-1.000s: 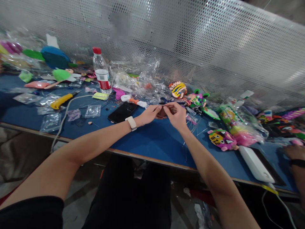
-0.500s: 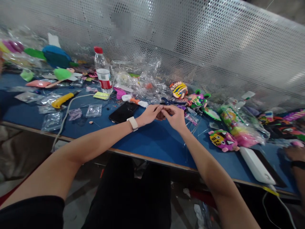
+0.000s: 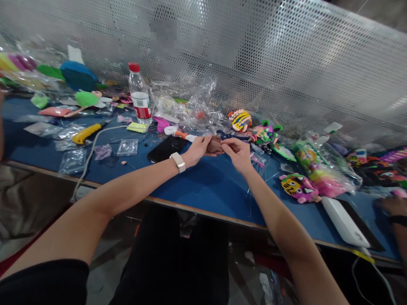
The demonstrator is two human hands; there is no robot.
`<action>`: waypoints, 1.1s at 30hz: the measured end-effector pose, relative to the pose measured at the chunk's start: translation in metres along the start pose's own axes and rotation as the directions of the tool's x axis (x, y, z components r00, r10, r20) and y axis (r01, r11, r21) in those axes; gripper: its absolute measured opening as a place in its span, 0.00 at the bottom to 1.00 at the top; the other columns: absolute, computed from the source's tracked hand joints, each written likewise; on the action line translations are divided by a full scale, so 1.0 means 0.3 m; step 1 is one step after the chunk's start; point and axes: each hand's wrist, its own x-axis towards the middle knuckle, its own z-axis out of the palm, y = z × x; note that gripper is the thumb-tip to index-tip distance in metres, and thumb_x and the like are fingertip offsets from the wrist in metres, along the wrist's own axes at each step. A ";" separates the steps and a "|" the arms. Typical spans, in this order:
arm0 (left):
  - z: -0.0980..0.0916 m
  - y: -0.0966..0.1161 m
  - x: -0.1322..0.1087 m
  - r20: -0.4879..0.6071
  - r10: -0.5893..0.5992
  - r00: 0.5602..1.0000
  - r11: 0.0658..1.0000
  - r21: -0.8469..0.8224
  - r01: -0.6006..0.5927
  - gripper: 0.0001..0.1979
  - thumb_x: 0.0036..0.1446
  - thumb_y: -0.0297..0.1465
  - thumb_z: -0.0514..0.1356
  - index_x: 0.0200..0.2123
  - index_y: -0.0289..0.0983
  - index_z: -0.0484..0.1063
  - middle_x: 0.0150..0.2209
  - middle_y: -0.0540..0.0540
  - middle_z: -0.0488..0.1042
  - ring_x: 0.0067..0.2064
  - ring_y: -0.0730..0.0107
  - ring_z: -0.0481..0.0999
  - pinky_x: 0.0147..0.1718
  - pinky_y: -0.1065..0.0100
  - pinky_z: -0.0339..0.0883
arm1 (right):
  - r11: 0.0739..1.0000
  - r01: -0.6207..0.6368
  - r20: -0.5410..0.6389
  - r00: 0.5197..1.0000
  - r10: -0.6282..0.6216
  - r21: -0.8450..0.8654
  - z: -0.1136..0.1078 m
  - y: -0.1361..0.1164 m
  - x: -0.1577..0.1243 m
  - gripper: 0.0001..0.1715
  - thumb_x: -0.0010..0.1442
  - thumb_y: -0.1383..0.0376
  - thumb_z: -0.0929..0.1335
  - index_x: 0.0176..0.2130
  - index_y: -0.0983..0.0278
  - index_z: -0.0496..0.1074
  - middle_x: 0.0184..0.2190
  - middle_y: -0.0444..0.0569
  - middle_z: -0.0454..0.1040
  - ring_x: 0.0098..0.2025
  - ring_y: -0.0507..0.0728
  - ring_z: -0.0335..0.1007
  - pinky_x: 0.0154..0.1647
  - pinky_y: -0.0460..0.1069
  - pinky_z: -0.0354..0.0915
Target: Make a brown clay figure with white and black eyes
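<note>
My left hand (image 3: 198, 150), with a pale band on its wrist, grips a small flat brown piece (image 3: 215, 145) between thumb and fingers. What the brown piece is made of I cannot make out. At its right edge my right hand (image 3: 238, 152) is closed in a pinch, thumb and fingertips against the piece. Both hands are above the blue table (image 3: 203, 190). A black phone (image 3: 167, 148) lies just left of my left hand. Dark blue-handled pliers or scissors (image 3: 233, 136) lie partly hidden behind my hands.
A water bottle (image 3: 140, 99) stands at the back left, near a yellow utility knife (image 3: 87, 133). Clear plastic bags (image 3: 190, 110) pile against the perforated metal panel (image 3: 270, 63). To the right are a colourful tiger figure (image 3: 299, 187), a white power bank (image 3: 345, 222) and another person's hand (image 3: 392, 205).
My hands have moved slightly apart, and more of the brown piece shows between them. My right hand has shifted a little to the right.
</note>
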 end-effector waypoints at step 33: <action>0.006 -0.053 0.013 0.101 0.097 0.990 0.995 -0.001 -0.098 0.09 0.74 0.34 0.55 0.49 0.35 0.71 0.44 0.42 0.79 0.41 0.72 0.79 0.45 0.66 0.79 | 0.646 0.365 0.381 0.916 -0.123 -0.671 -0.017 -0.040 0.002 0.07 0.72 0.64 0.67 0.44 0.59 0.77 0.40 0.54 0.80 0.45 0.64 0.78 0.45 0.56 0.71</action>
